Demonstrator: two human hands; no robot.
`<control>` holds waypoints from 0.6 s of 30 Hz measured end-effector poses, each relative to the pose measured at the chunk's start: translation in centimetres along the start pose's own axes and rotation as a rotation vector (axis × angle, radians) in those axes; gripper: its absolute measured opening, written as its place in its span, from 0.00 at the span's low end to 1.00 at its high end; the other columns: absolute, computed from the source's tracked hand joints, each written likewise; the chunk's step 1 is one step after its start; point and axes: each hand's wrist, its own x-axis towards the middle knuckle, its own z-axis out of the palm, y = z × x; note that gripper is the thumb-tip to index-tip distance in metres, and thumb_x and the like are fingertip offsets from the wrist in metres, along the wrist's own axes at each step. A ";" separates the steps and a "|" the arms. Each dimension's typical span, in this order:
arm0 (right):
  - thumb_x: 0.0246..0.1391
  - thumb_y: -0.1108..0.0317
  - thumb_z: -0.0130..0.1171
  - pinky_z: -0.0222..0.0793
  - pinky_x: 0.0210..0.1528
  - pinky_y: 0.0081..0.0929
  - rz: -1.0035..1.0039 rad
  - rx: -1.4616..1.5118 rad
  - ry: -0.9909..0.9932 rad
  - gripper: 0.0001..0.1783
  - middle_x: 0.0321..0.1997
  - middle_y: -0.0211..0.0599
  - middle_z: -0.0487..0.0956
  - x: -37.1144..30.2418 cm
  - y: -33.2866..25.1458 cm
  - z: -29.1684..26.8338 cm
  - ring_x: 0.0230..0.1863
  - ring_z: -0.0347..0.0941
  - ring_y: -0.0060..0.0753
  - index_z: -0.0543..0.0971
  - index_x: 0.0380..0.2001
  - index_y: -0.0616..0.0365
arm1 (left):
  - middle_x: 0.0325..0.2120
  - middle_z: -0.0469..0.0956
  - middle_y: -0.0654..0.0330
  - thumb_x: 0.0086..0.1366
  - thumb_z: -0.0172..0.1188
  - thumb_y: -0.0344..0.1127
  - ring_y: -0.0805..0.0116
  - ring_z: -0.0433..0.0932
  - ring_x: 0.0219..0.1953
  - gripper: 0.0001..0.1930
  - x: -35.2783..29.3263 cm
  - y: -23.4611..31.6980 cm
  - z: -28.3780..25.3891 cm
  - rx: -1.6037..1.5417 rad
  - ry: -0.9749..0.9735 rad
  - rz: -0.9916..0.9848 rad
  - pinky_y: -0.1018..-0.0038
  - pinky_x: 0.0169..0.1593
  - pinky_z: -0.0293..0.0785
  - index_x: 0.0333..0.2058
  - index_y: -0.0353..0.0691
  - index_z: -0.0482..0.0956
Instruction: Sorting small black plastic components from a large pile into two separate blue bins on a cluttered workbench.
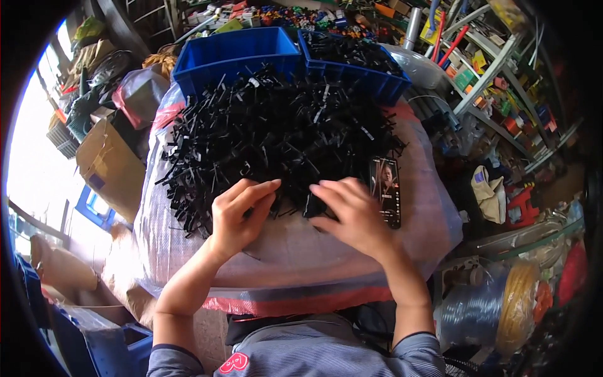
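A big heap of small black plastic pieces with thin strips (270,132) covers the table in front of me. At its near edge, my left hand (239,213) is bent at the fingers, the index finger stretched toward the pieces and the thumb apart from it. I make out nothing in that hand. Opposite it, my right hand (355,217) has a small black plastic piece (311,205) between its thumb and fingertips. Motion slightly blurs the right hand. A phone (385,195) with its screen lit lies just right of this hand.
Behind the heap stand a blue bin (235,63) with a bare inside and another blue bin (370,81) full of black pieces. Pale woven sheeting (301,261) covers the table. Cardboard (110,160) leans at left; a wire spool (480,308) and metal shelving (490,75) stand at right.
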 end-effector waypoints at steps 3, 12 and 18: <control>0.41 0.66 0.63 0.63 0.43 0.31 -0.005 -0.090 -0.146 0.15 0.33 0.34 0.75 2.4 1.0 4.1 0.39 0.69 0.37 0.75 0.35 0.57 | 0.23 0.74 0.58 0.51 0.58 0.18 0.71 0.74 0.21 0.15 -0.1 -0.2 0.2 -0.005 0.009 0.001 0.80 0.26 0.69 0.39 0.34 0.78; 0.49 0.79 0.55 0.66 0.31 0.25 0.032 0.318 0.376 0.08 0.27 0.36 0.72 3.5 0.7 5.1 0.29 0.69 0.33 0.75 0.35 0.62 | 0.33 0.73 0.56 0.51 0.63 0.25 0.74 0.75 0.26 0.24 -0.6 0.2 0.7 -0.231 -0.064 -0.263 0.81 0.32 0.72 0.49 0.32 0.71; 0.53 0.79 0.52 0.64 0.25 0.16 0.100 0.533 0.445 0.11 0.33 0.34 0.71 3.1 -0.4 5.0 0.27 0.66 0.20 0.71 0.41 0.63 | 0.30 0.72 0.57 0.55 0.63 0.29 0.70 0.78 0.32 0.15 -1.4 0.4 1.1 -0.350 -0.277 -0.470 0.78 0.35 0.74 0.39 0.27 0.74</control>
